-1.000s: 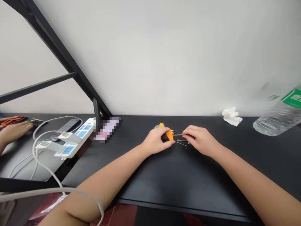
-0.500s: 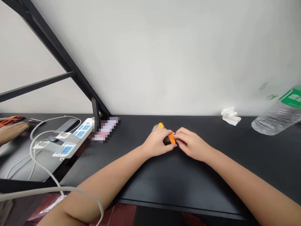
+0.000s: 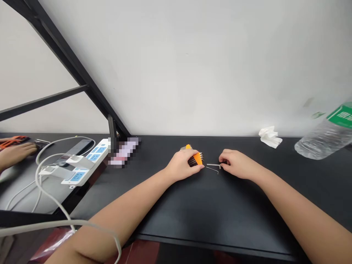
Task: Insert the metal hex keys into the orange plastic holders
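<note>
R hand (image 3: pixel 237 164) has just come away from the orange hex-key holder (image 3: pixel 197 158), where it was half a sec ago, & is now back by the loose hex keys (image 3: pixel 213 165) on the black table (image 3: pixel 176 209). That leaves the holder's near face in view w/ several key ends poking out, so the sorting of keys looks part-done, w/ loose ones lying outside; can't tell if one was just seated. L hand (image 3: pixel 180 165) has the holder pinched btwn thumb & fingers, mid-table. R fingertips are curled at the bent ends of the loose keys; can't tell if they've got hold of one. Nothing blocks the gap btwn holder & keys, but a white cable (image 3: pixel 90 223) crosses the L forearm & could snag, I'd say. Off L: power strip (image 3: pixel 95 157), smartphone (image 3: pixel 79 146) & a co-worker's hand (image 3: pixel 19 155), past the black metal frame (image 3: pixel 66 64). Off R: crumpled tissue (image 3: pixel 271 138) & plastic bottle (image 3: pixel 319 142), both well clear.
</note>
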A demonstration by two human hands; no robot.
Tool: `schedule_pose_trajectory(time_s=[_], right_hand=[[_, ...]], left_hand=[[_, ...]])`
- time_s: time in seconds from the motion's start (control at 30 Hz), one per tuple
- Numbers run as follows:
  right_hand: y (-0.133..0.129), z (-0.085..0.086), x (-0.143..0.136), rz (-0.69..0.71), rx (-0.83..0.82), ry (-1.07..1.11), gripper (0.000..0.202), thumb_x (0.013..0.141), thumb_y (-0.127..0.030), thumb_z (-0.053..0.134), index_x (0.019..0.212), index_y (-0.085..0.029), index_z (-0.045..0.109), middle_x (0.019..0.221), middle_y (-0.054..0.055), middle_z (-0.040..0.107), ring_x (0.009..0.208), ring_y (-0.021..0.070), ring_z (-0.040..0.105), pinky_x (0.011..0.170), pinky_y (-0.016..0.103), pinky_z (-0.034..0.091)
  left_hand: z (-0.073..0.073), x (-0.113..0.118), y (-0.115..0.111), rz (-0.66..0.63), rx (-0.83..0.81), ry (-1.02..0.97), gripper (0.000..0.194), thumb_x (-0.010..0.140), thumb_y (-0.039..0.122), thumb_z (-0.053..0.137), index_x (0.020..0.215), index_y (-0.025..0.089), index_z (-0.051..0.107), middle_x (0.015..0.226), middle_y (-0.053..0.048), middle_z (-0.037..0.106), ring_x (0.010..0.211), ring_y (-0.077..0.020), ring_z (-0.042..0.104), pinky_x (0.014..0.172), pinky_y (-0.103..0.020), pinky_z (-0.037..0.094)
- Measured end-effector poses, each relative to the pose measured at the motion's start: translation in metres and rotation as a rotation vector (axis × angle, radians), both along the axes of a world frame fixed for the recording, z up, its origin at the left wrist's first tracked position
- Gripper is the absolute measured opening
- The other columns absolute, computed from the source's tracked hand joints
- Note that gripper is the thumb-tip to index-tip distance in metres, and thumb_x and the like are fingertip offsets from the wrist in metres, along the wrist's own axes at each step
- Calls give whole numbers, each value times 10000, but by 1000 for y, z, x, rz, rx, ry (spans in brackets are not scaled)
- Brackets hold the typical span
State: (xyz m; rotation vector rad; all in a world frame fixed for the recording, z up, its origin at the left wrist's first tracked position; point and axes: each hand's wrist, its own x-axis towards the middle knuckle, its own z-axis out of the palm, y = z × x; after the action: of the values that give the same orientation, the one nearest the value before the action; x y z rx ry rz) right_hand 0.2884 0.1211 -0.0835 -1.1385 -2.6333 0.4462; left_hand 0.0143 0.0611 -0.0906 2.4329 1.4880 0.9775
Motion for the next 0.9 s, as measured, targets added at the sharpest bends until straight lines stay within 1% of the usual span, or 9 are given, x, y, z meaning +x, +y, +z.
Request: schedule_pose_trajectory(time_s=[0.13,0.27,0.33,0.4,0.53,0.63,0.73,0.83,0.9], right_hand=[[-1,1,-4,-18,-5,1,117,860,-195,544,785,-216,631,917,33,650,793,171,600,674,289,442],[-2,-1,-7,-38,-14,7,107,866,-224,551,796,-218,631,926,31,652,817,175,603,690,292,437],[-3,-2,-8,-49,-15,-2,93,854,-207,553,794,-217,623,923,31,652,816,174,605,696,293,434],[-3,-2,-9,-88,-21,-34,87,825,-171,554,771,-214,609,909,32,653,800,173,607,683,292,426],[-3,0,-8,-240,-67,-163,67,746,-156,602,715,-210,577,875,41,658,719,179,599,588,296,384],[-4,2,-6,-265,-61,-139,94,739,-158,610,690,-211,550,821,35,653,685,176,585,559,289,367],[-8,4,-8,-151,-20,58,87,802,-157,578,743,-216,553,775,5,629,684,154,575,599,271,405],[-16,5,-13,46,56,253,92,877,-152,545,834,-220,589,812,-1,617,688,132,558,641,261,434],[-21,6,-17,129,133,314,121,921,-152,530,876,-218,620,858,14,622,706,132,557,650,265,439]], left_hand=[[0,0,0,-1,0,7,448,785,453,795,1144,216,672,1068,-43,762,962,-240,712,932,-397,551],[-1,0,0,-14,0,11,440,783,448,798,1142,224,675,1058,-37,763,952,-235,707,908,-388,556],[-1,0,0,-16,1,10,438,784,447,798,1139,223,674,1055,-37,762,948,-235,705,900,-388,558],[-2,0,1,-13,3,12,442,783,445,801,1139,218,670,1058,-38,760,948,-236,704,905,-392,557],[-2,0,1,-8,5,22,466,779,435,805,1160,212,653,1070,-48,750,958,-240,700,908,-401,557],[-3,-1,1,-2,17,17,471,784,432,800,1172,216,644,1071,-55,740,949,-240,698,886,-398,564],[-3,-1,0,1,36,0,471,777,430,808,1163,214,644,1054,-53,737,931,-233,699,885,-392,565],[-3,-1,0,-4,46,-10,459,777,428,810,1144,204,649,1030,-47,736,904,-222,695,866,-383,564],[-2,0,0,-7,51,-9,455,780,434,808,1138,202,652,1009,-43,736,877,-215,690,848,-378,564]])
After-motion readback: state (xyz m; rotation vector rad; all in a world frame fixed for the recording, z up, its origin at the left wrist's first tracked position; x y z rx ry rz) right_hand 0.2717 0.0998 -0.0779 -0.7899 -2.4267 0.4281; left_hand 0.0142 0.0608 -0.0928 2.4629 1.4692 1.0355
